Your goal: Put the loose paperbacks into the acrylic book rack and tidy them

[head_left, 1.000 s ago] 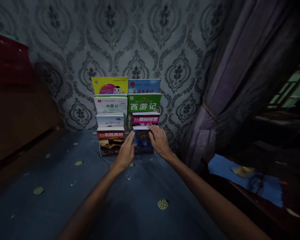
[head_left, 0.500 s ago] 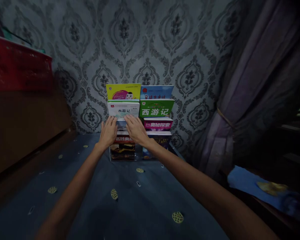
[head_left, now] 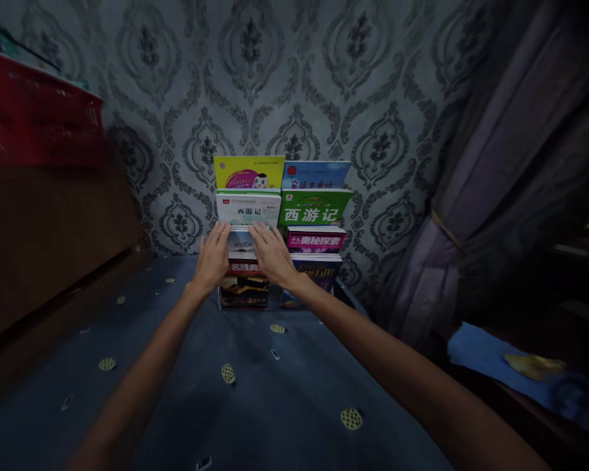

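My left hand (head_left: 213,258) reaches forward to the left side of a pale blue book (head_left: 241,241) in a tiered rack. Its fingers are stretched out along the book's top edge. My right hand (head_left: 273,256) lies on the right part of the same book, fingers also extended; both thumbs are hard to see. Just behind stands a white book (head_left: 249,210) with dark lettering, then a yellow book (head_left: 249,171). Below and in front is a dark red book (head_left: 244,288), partly covered by my right hand.
The right column of the rack holds a light blue book (head_left: 319,174), a green book (head_left: 317,208), a magenta book (head_left: 317,241) and a dark blue book (head_left: 319,271). Patterned wallpaper (head_left: 294,78) rises behind. A red bin (head_left: 39,111) sits at left, a tied curtain (head_left: 436,248) at right.
The view has shifted slightly, so the rack appears a little higher and farther right. My hands keep about the same place on the pale blue book.
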A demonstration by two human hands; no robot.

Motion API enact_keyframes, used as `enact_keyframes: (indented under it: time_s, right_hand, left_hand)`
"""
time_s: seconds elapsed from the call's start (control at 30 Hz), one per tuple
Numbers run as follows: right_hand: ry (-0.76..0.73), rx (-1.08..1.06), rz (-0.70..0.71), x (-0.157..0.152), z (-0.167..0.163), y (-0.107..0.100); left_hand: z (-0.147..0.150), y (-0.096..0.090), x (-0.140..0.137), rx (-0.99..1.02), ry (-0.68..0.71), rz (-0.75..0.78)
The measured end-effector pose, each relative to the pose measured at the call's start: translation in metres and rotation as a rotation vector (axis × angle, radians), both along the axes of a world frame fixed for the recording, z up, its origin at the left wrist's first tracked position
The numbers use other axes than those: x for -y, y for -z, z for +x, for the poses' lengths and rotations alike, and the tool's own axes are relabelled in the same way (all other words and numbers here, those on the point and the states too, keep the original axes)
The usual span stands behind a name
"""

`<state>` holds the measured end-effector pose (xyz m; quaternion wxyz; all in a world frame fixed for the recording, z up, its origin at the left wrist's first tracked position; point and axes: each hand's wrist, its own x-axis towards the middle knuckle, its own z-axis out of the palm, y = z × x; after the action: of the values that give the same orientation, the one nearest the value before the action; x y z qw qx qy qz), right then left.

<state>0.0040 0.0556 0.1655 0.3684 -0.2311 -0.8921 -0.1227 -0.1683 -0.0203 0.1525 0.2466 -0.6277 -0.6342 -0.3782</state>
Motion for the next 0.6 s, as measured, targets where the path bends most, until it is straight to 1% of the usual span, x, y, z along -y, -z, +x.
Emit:
enact_keyframes:
  time_s: [0.07, 0.1, 0.2, 0.27, 0.37, 0.5, 0.6]
  right_hand:
    - [-0.041, -0.015, 0.041, 0.010, 0.004, 0.013]
    - [-0.057, -0.006, 0.050, 0.014, 0.005, 0.021]
    - [-0.047, 0.035, 0.017, 0.019, 0.006, 0.043]
    - [-0.017, 0.050, -0.024, 0.019, 0.004, 0.051]
    - [0.007, 0.054, -0.058, 0.015, 0.001, 0.057]
    - [0.005, 0.038, -0.057, 0.013, -0.001, 0.058]
    - [-0.017, 0.035, -0.055, 0.014, 0.001, 0.058]
  left_hand:
    - [0.000, 0.014, 0.010, -0.016, 0.025, 0.063]
    - [0.001, 0.021, 0.014, -0.029, 0.026, 0.066]
    - [0.003, 0.040, 0.024, -0.073, -0.023, -0.024]
    - [0.004, 0.047, 0.025, -0.097, -0.056, -0.105]
    - [0.005, 0.051, 0.024, -0.111, -0.076, -0.153]
    - [0.006, 0.052, 0.021, -0.103, -0.089, -0.127]
    - [0.004, 0.053, 0.019, -0.093, -0.062, -0.096]
